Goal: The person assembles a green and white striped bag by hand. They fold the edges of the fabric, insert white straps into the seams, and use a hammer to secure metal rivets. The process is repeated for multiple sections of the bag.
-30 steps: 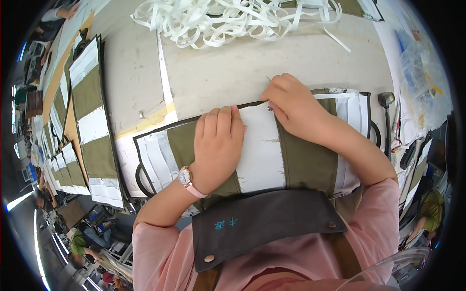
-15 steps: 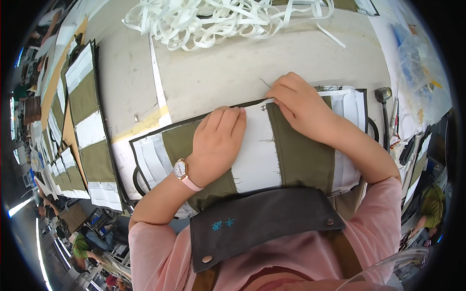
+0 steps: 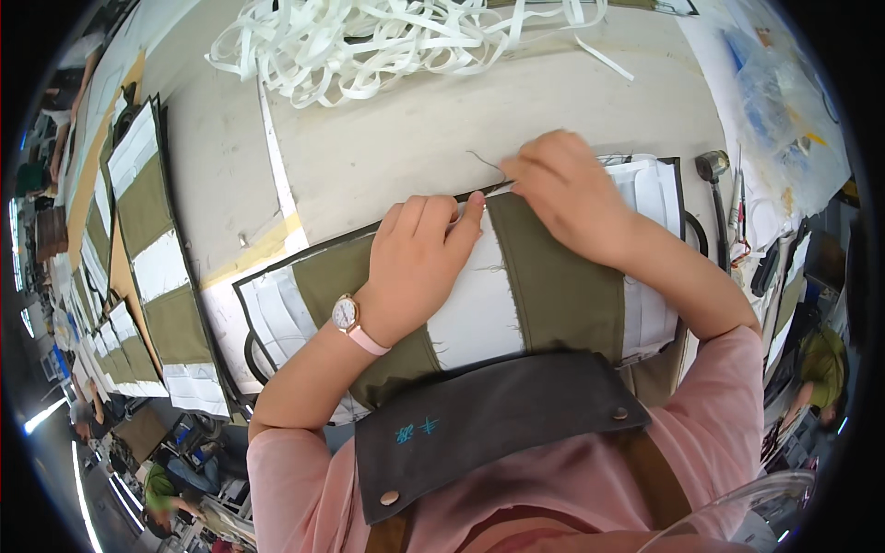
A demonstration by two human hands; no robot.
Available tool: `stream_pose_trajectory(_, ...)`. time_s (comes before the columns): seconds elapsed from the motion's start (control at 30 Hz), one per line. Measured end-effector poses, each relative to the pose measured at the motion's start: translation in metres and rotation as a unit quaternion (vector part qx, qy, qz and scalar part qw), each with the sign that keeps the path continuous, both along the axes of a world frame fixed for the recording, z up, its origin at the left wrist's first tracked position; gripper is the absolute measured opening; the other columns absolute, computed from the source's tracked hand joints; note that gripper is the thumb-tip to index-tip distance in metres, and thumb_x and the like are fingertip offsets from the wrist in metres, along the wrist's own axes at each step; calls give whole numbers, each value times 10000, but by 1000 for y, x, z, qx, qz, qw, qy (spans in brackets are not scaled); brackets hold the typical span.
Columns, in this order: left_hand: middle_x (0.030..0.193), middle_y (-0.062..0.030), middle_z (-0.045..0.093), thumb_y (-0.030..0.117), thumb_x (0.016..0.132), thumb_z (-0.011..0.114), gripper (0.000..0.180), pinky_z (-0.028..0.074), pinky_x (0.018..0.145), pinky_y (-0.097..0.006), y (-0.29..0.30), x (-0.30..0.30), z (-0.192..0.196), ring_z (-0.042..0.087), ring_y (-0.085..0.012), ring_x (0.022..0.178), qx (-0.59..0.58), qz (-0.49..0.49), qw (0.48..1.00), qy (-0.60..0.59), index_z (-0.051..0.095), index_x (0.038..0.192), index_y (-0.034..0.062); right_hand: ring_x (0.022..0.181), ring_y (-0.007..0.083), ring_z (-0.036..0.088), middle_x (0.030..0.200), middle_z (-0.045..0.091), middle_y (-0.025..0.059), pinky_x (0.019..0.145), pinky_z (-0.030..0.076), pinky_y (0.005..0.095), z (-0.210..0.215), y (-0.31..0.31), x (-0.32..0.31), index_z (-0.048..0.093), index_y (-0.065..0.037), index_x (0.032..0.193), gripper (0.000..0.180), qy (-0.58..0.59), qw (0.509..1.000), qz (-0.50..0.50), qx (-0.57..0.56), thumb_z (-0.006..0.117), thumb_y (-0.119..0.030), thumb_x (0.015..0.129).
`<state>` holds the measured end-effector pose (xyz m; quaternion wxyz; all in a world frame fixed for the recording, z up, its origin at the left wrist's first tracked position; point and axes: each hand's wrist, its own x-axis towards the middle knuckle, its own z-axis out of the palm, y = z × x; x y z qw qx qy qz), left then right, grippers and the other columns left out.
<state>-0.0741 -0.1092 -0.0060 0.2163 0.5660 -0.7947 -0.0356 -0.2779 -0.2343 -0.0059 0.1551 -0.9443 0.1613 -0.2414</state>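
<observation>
An olive and white fabric panel [image 3: 576,304] with frayed inner seams and a dark bound edge lies before me on the table. My left hand [image 3: 415,263], with a watch [image 3: 347,314] on its wrist, rests on the panel. Its fingers curl over the far edge and its thumb and forefinger close on the binding near the middle. Just right of it, my right hand [image 3: 576,198] pinches the same edge, its fingers slightly blurred. A loose dark thread [image 3: 481,162] sticks out beyond the edge near the right fingertips.
White tape [image 3: 369,51] lies heaped at the far side. More olive and white panels [image 3: 171,249] are stacked at the left. On the right are a hammer [image 3: 713,184], slim tools [image 3: 740,207] and clear plastic bags [image 3: 774,111]. Other people work beyond the table.
My left hand has slid right along the edge, bringing its thumb close to the right fingers. My right hand has tilted slightly, still at the edge. The whole view has shifted a little.
</observation>
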Motion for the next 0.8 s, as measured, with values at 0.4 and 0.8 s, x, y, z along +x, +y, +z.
stream_pose_trajectory(0.4, 924, -33, 467, 263, 804, 764, 487, 450, 773, -337, -5, -6, 9, 495, -211, 859, 52, 0, 999, -3, 699, 1285, 240, 892, 263, 524, 895, 528, 79, 805, 454, 367, 4, -2, -18, 621, -32, 890, 195, 39, 993, 0, -110, 649, -104, 710)
stream_pose_trajectory(0.8, 923, -51, 440, 413, 856, 694, 520, 413, 776, -358, -4, -15, 11, 456, -229, 849, 66, 10, 996, -58, 651, 1355, 274, 883, 258, 521, 904, 533, 77, 809, 446, 380, -1, -6, -16, 601, -37, 858, 165, -8, 999, -33, -33, 639, -121, 721)
